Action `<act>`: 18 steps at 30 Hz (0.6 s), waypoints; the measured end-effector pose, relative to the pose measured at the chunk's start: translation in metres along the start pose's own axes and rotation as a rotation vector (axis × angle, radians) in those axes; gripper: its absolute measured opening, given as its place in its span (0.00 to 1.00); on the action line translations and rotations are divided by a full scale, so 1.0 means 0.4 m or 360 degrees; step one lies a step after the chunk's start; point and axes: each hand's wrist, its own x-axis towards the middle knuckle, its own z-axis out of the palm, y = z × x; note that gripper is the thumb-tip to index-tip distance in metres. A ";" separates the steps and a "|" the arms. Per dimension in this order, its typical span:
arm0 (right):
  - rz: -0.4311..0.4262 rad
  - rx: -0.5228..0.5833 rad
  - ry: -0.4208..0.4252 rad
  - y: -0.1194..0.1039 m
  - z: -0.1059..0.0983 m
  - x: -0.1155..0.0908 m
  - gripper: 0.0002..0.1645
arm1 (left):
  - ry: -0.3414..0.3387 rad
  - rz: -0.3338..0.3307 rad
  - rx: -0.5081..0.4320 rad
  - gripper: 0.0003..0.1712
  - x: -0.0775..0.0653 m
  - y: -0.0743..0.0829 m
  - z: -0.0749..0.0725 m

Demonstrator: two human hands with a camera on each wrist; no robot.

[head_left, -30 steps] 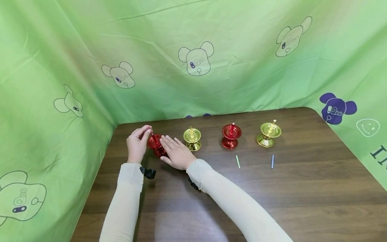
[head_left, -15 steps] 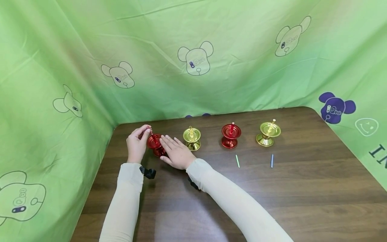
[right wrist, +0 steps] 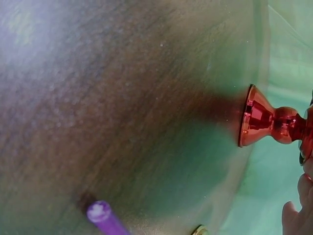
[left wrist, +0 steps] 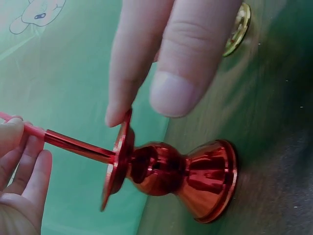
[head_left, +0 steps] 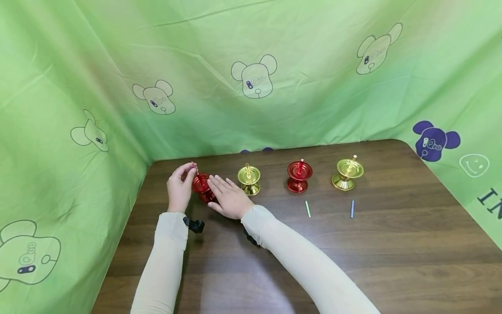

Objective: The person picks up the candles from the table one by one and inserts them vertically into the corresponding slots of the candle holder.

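Observation:
My left hand pinches a thin pink candle at the top of the narrow tube on a red metal candle holder. The candle's lower end meets the tube's mouth in the left wrist view. Across from it, my right hand lies with fingers straight, the fingertips touching the rim of the holder's dish. That holder's shiny flared base stands upright on the table. A purple stick with a pale end shows in the right wrist view; in the head view it is hidden.
A gold candle holder, another red one and another gold one stand in a row to the right. A green candle and a blue candle lie before them. Green printed cloth hangs behind the wooden table.
My left hand and forearm have shifted slightly to the right. The right hand keeps its place at the dish, and the other holders and candles stay put.

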 end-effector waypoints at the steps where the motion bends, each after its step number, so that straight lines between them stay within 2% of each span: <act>1: 0.0000 0.0002 0.0000 0.000 0.000 0.000 0.44 | -0.0002 -0.0008 -0.0011 0.14 -0.002 -0.004 -0.001; 6: 0.0003 -0.0008 -0.0013 -0.001 0.001 0.002 0.44 | 0.0005 -0.0019 -0.0040 0.15 -0.011 -0.016 -0.002; 18: 0.0008 -0.0050 0.0002 -0.001 0.000 0.000 0.43 | 0.0053 -0.0070 0.0031 0.14 -0.038 -0.029 -0.015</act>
